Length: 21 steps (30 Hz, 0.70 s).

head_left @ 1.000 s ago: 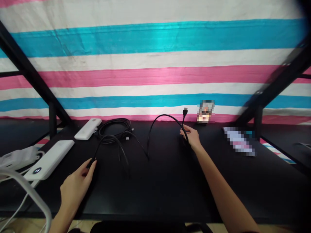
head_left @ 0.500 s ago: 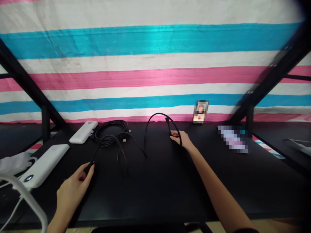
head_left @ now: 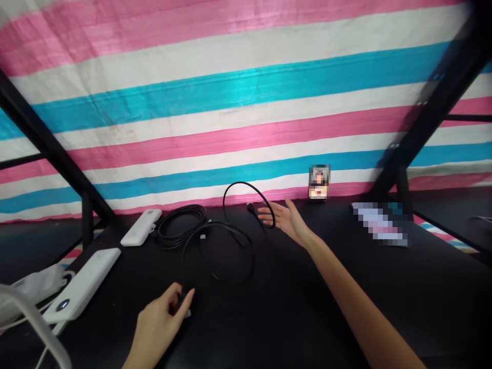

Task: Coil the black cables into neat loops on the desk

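Note:
A black charging cable (head_left: 239,182) lies in loose loops across the middle of the black table. My left hand (head_left: 159,320), low and left of centre, pinches one end of it, and a light metal plug tip pokes out beneath the thumb. The cable's other plug (head_left: 251,208) is just left of my right hand (head_left: 286,221). That hand has its fingers stretched out and thumb raised, with a loop of the cable passing by the fingertips; whether they touch is unclear. Left of the loops rests a coiled black cable (head_left: 169,245) with small light plug ends.
Two white power banks (head_left: 141,228) (head_left: 86,282) lie on the left, near a white charger (head_left: 40,284) and a curved white tube (head_left: 36,323). A small pixelated item (head_left: 319,183) stands at the back; a pixelated packet (head_left: 380,224) lies right. Black frame bars (head_left: 434,113) slope at both sides.
My right hand has let go of the cable plug and spread its fingers. My left hand has moved right with its end of the cable. The view has tilted.

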### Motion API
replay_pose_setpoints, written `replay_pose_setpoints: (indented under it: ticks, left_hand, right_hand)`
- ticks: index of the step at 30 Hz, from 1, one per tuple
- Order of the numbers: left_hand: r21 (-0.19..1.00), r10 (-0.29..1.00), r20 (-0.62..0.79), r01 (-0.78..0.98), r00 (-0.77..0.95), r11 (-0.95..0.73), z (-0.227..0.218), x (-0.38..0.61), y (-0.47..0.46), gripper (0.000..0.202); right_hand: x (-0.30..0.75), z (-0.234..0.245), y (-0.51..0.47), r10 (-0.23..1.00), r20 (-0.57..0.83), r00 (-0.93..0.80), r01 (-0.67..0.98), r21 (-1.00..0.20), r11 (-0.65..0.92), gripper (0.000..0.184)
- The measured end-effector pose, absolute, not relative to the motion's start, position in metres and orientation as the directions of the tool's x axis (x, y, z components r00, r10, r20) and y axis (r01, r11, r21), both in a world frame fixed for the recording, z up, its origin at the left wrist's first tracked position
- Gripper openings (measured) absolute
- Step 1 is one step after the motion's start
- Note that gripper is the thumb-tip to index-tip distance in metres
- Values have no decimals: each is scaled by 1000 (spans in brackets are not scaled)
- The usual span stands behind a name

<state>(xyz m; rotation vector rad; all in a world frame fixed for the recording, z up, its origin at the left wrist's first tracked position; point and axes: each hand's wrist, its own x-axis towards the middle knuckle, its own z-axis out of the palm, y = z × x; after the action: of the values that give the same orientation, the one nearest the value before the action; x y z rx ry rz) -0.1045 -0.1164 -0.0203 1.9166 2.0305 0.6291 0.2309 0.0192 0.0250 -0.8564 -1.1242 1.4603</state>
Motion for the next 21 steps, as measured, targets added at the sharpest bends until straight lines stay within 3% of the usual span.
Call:
replay_pose_setpoints:
  ticks: [3,5,10,12,15,18,21]
  left_hand:
    - [755,996,-48,651,-70,83,-23,-82,-107,39]
    - [875,983,-180,451,-34,175,-23,-66,-98,43]
    - [966,968,-242,114,68,233,-18,-29,-77,47]
    - [970,965,-239,81,112,231,-19,-20,-71,48]
    - [976,973,-205,101,110,194,-23,-18,-68,56]
    - [984,996,-91,153,23,86,-23,-25,-70,65]
    - [965,995,78,254,-55,-62,-10,-35,-75,56]
  right_hand:
    - [226,43,7,966,136,-218,-312,-948,63,50]
    - [224,51,0,956,197,-218,-269,-953,135,55]
    - [208,48,-10,936,238,-258,99,-958,271,83]
    - [199,43,-13,934,248,-259,217,-927,306,70]
    - [189,39,-14,920,302,-249,247,-899,362,38]
    - [186,42,-12,915,374,-151,172,-902,397,33]
    - [186,51,-13,941,332,-70,10,-943,334,37]
